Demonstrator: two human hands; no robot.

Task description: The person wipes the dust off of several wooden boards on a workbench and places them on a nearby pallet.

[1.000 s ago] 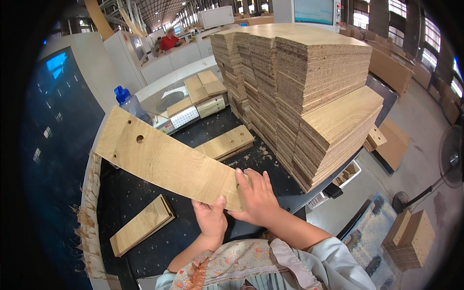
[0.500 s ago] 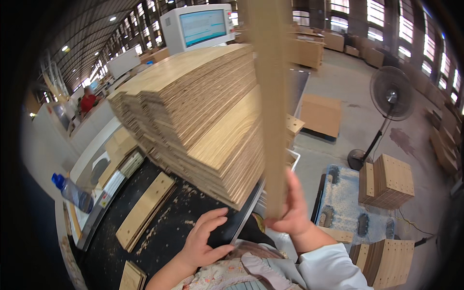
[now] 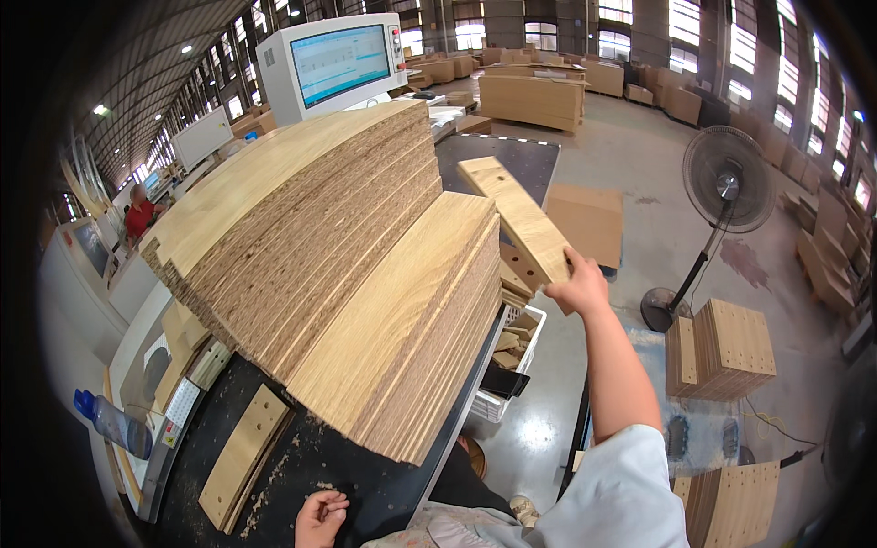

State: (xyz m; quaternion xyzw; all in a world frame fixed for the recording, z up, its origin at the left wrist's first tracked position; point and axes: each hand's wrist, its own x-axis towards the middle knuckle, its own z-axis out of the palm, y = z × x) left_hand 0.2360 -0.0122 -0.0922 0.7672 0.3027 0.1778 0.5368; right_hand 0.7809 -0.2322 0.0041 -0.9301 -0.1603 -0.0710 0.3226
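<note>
While left hand [image 3: 320,517] rests, right hand [image 3: 577,285] grips board [image 3: 516,217]

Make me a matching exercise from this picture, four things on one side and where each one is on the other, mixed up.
Things:
1. narrow board
2. blue-capped bottle
3. standing fan
4. left hand

Places:
A. on the concrete floor, right of the stacked boards
B. resting on the dark table, bottom edge of the picture
C. held up in the right hand, over the white crate
D. lying at the far left, beside the table

Pairs: 1-C, 2-D, 3-A, 4-B
</note>
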